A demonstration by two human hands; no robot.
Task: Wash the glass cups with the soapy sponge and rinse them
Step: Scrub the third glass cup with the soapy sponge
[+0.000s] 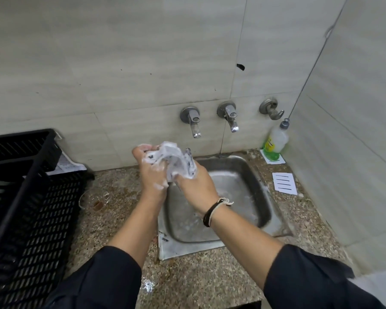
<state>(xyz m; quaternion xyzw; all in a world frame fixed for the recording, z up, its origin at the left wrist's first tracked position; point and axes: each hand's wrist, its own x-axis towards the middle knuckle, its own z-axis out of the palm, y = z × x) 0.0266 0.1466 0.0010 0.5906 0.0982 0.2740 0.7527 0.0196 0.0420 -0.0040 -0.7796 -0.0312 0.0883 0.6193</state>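
Both hands raised over back-left rim of sink (250, 168), stainless steel, square w/ rounded corners, wet. Left hand (151, 172) & right hand (193, 186) both clenched on foamy sponge (176, 160), crumpled, grey-white w/ dark flecks; suds on fingers. Glass cup (94, 198), clear, w/ handle, on speckled granite counter (210, 275) left of sink, beside black slotted plastic crate (31, 208). Two metal taps (193, 122) on tiled wall. Dish soap bottle (275, 139), green liquid, in right corner.

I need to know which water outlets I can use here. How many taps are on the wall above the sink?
2 spouted taps: left tap and middle tap over the sink. A third fitting by the soap bottle shows no spout.
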